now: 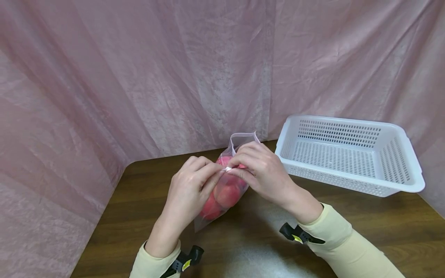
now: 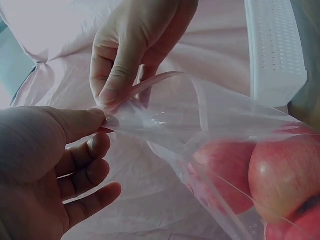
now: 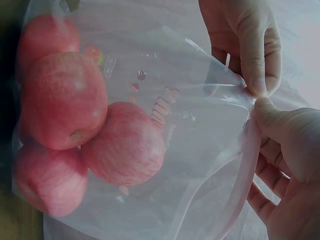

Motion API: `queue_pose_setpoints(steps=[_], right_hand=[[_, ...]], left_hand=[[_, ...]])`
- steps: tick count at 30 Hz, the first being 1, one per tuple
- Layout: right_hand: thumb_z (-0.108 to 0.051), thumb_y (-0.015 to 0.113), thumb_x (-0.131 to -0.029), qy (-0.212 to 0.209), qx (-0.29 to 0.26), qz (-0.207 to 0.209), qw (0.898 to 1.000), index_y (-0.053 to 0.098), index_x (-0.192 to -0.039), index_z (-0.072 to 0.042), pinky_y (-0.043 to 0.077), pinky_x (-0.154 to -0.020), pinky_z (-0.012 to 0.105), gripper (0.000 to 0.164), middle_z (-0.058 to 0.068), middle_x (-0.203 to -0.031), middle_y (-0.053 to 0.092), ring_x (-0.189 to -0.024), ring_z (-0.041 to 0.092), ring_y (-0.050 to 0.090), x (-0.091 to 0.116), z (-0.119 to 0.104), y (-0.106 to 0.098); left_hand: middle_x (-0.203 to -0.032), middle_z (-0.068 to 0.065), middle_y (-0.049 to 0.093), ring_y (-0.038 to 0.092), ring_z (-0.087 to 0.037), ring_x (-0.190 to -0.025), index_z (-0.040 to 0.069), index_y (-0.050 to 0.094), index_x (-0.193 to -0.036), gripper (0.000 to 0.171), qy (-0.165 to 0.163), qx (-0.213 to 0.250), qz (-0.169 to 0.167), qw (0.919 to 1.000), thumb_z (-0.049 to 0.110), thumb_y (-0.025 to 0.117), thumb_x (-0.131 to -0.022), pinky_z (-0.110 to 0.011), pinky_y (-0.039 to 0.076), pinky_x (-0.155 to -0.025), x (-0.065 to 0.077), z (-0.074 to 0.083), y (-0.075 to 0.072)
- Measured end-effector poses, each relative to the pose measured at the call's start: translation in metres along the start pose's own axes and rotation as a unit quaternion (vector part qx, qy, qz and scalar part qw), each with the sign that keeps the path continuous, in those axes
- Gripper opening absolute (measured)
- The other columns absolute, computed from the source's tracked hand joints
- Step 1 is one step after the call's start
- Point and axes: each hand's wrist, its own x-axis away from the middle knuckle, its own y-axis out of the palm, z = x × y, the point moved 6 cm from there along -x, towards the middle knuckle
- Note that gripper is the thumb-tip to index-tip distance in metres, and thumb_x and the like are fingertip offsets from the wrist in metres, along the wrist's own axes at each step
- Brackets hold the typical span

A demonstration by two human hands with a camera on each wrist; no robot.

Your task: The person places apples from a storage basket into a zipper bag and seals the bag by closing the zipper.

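Note:
A clear plastic zip bag [image 3: 200, 145] holds several red apples [image 3: 127, 145] at its bottom, which sits on the wooden table. My left hand [image 1: 189, 189] pinches one corner of the bag's mouth between thumb and index finger; its other fingers are loosely bent in the left wrist view. Right beside it, my right hand [image 1: 264, 170] pinches the same rim with thumb and fingertips, the two thumbs nearly meeting. Beyond the right hand, the bag's mouth gapes in a loop with a pale zip strip [image 1: 243, 134].
A white perforated plastic basket [image 1: 351, 182] stands at the right on the brown wooden table [image 1: 139, 216]. Pink cloth [image 1: 194, 77] hangs behind the table and at its sides.

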Motion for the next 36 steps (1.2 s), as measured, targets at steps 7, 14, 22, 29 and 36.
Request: queue_pose_setpoints(steps=[7, 14, 22, 29, 36], right_hand=[[-0.012, 0.092, -0.088, 0.000, 0.002, -0.002, 1.000, 0.077, -0.098, -0.012, 0.051, -0.094, 0.042, 0.018, -0.003, -0.094, 0.074, -0.103, 0.022, 0.067, 0.000, 0.001, 0.000], [-0.010, 0.092, -0.087, -0.003, 0.007, 0.002, 1.000, 0.077, -0.098, -0.012, 0.051, -0.090, 0.041, 0.019, -0.003, -0.093, 0.073, -0.102, 0.023, 0.067, 0.000, 0.002, -0.001], [-0.011, 0.094, -0.086, 0.008, 0.013, 0.000, 1.000, 0.077, -0.098, -0.013, 0.053, -0.089, 0.041, 0.021, -0.004, -0.095, 0.075, -0.104, 0.022, 0.067, 0.002, 0.006, -0.001], [-0.010, 0.093, -0.086, 0.012, 0.017, 0.000, 1.000, 0.076, -0.097, -0.014, 0.053, -0.087, 0.040, 0.021, -0.005, -0.097, 0.076, -0.104, 0.022, 0.067, 0.002, 0.007, -0.001], [-0.008, 0.093, -0.087, 0.017, 0.015, -0.003, 1.000, 0.076, -0.098, -0.014, 0.054, -0.086, 0.040, 0.021, -0.005, -0.098, 0.076, -0.105, 0.022, 0.067, 0.002, 0.008, -0.001]], left_hand=[[-0.096, 0.004, 0.071, 0.062, -0.019, -0.093, 0.016, 0.085, -0.104, 0.012, 0.001, -0.002, 0.001, 1.0000, 0.009, 0.088, -0.094, -0.036, 0.053, -0.071, 0.000, -0.001, -0.001], [-0.095, 0.004, 0.072, 0.062, -0.020, -0.092, 0.015, 0.085, -0.103, 0.012, 0.001, -0.007, 0.011, 0.9999, 0.008, 0.088, -0.094, -0.037, 0.053, -0.072, 0.000, -0.003, -0.004], [-0.095, 0.003, 0.072, 0.062, -0.020, -0.093, 0.015, 0.085, -0.103, 0.011, -0.009, -0.003, 0.016, 0.9998, 0.008, 0.087, -0.095, -0.038, 0.053, -0.073, 0.000, -0.005, -0.006], [-0.097, 0.004, 0.072, 0.062, -0.020, -0.094, 0.015, 0.085, -0.105, 0.008, -0.031, 0.005, 0.013, 0.9994, 0.010, 0.085, -0.098, -0.039, 0.053, -0.075, 0.000, -0.008, -0.008], [-0.098, 0.004, 0.072, 0.063, -0.020, -0.094, 0.015, 0.084, -0.105, 0.008, -0.035, 0.006, 0.021, 0.9991, 0.011, 0.084, -0.098, -0.039, 0.052, -0.075, 0.000, -0.011, -0.011]])
